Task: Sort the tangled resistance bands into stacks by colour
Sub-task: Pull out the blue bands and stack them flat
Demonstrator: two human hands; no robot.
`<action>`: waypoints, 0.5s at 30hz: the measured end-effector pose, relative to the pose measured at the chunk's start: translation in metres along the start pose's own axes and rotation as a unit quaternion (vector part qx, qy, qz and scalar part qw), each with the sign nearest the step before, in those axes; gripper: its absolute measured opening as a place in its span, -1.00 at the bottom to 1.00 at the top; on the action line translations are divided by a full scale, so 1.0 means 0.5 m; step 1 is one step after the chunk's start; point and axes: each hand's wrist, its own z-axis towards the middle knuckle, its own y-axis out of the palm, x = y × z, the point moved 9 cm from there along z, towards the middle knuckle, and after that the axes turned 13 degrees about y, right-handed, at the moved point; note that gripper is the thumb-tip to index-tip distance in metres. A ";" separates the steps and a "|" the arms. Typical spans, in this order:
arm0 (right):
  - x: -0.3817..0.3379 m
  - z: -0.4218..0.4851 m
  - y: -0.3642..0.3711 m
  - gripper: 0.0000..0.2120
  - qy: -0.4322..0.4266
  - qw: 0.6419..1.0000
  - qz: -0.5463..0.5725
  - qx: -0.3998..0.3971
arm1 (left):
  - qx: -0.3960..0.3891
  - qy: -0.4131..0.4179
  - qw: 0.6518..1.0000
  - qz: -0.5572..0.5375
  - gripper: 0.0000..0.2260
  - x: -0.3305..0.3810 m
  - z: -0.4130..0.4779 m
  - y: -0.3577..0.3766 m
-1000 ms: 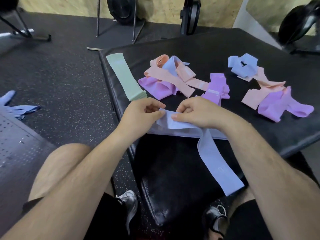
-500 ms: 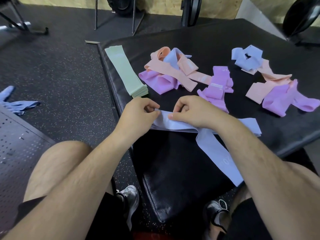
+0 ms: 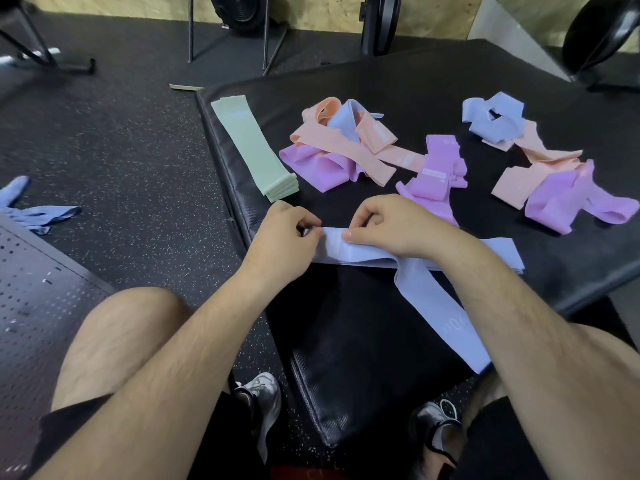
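A stack of lavender-blue bands [image 3: 360, 253] lies along the near edge of the black padded mat [image 3: 408, 77]. My left hand [image 3: 284, 233] pinches its left end; my right hand [image 3: 391, 226] presses the top band flat. One blue band [image 3: 440, 317] hangs off the mat's edge under my right forearm. A neat green stack [image 3: 256, 154] lies at the mat's left. Behind it sit a tangle of peach, blue and purple bands [image 3: 343, 147], a purple bundle [image 3: 436, 171], and a blue, peach and purple tangle [image 3: 540, 168] at the right.
Speckled rubber floor [image 3: 114, 140] lies to the left, with blue cloth gloves [image 3: 34, 213] on it beside a perforated metal panel [image 3: 31, 292]. Gym stands and weight plates [image 3: 379, 22] line the back wall. My knees and shoes are below the mat.
My hands have stayed on the blue stack's left end, with the fingers shifting slightly. The camera has tilted, so the right end of the stack now shows.
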 end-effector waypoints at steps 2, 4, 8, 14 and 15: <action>0.000 0.000 -0.001 -0.82 0.005 1.000 -0.003 -0.011 | -0.004 0.008 1.000 0.006 -0.92 0.004 0.001 0.000; 0.006 0.000 -0.004 -0.83 0.012 1.000 0.001 -0.013 | -0.009 0.010 1.000 0.008 -0.90 0.004 0.001 0.004; 0.013 -0.001 -0.015 -0.83 0.019 1.000 0.007 -0.013 | -0.012 0.021 1.000 0.003 -0.84 0.005 -0.002 0.006; 0.013 -0.010 -0.018 -0.86 0.023 0.999 -0.018 0.013 | -0.015 0.041 0.999 0.026 -0.78 0.014 -0.004 0.011; 0.012 -0.012 -0.017 -0.86 0.023 0.999 -0.026 0.023 | -0.011 0.049 0.998 0.034 -0.78 0.018 -0.005 0.010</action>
